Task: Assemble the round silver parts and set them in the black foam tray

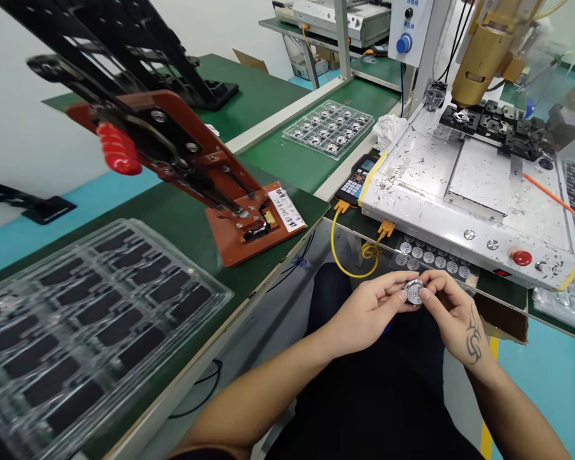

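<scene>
Above my lap, a small round silver metal part point(414, 292) with a printed whitish face is held between both hands. My left hand point(367, 314) pinches its left edge between thumb and fingers. From the other side, my right hand point(454, 313) grips the right edge with thumb and forefinger. The part's exact kind I cannot tell. Just beyond the hands, a sheet of round printed stickers point(429, 257) lies under the front edge of the white machine point(460, 211).
On the left bench stand a brown toggle press point(186, 160) with a red handle point(117, 150) and stacked clear trays point(100, 319) with dark inserts. Farther back lie a tray of round metal parts point(329, 128) and a keypad controller point(357, 182). A yellow cable point(334, 246) hangs near my knee.
</scene>
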The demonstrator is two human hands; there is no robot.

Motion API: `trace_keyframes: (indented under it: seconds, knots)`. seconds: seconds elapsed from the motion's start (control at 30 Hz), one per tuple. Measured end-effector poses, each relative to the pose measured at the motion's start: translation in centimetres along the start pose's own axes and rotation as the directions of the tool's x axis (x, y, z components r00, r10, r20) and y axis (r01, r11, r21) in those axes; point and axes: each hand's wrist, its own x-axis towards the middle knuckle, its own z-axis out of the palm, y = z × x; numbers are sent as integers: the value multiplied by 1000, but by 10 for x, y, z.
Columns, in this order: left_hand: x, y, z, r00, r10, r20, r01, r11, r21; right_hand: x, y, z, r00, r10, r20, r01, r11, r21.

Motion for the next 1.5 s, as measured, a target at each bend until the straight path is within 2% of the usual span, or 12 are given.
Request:
trace_keyframes:
  seconds: [0.23, 0.57, 0.7, 0.9, 1.03, 1.13, 1.27, 1.3, 1.37, 1.43, 1.5]
  knots:
    - [-4, -2, 2, 998, 56, -14, -54, 991, 124, -2, -3, 3, 999, -37, -23, 36, 998, -46]
    - [-7, -5, 2, 998, 63, -15, -60, 987, 149, -4, -4, 3, 999, -47, -24, 46, 998, -51]
    - [-9, -5, 4, 996, 79, -31, -71, 975, 209, -6, -5, 5, 996, -78, -36, 74, 993, -88]
    - [-9, -13, 7, 978, 196, -73, -154, 912, 381, -6, -7, 6, 981, -184, -56, 165, 954, -251]
    - [-9, -15, 4, 964, 258, -63, -189, 834, 519, -2, -1, 3, 987, -149, -53, 131, 957, -257]
    - [-9, -7, -1, 964, 267, -2, -209, 760, 616, 3, 5, 0, 986, -168, 17, 167, 960, -224]
    - [-8, 12, -8, 977, 199, 81, -199, 702, 684, 10, 5, -2, 943, -282, 178, 321, 909, -266]
    - [-8, 15, -9, 979, 189, 75, -191, 721, 666, 11, 4, -2, 947, -273, 172, 310, 915, -258]
    - [-6, 19, -10, 982, 187, 20, -164, 797, 582, 13, 1, 0, 979, -174, 106, 190, 967, -171]
    - [-5, 18, -10, 980, 185, -71, -127, 863, 488, 14, -1, 4, 999, -22, 48, 22, 1000, -1]
    - [-4, 14, -10, 975, 179, -136, -103, 895, 435, 15, 0, 10, 996, 87, 33, -91, 982, 163]
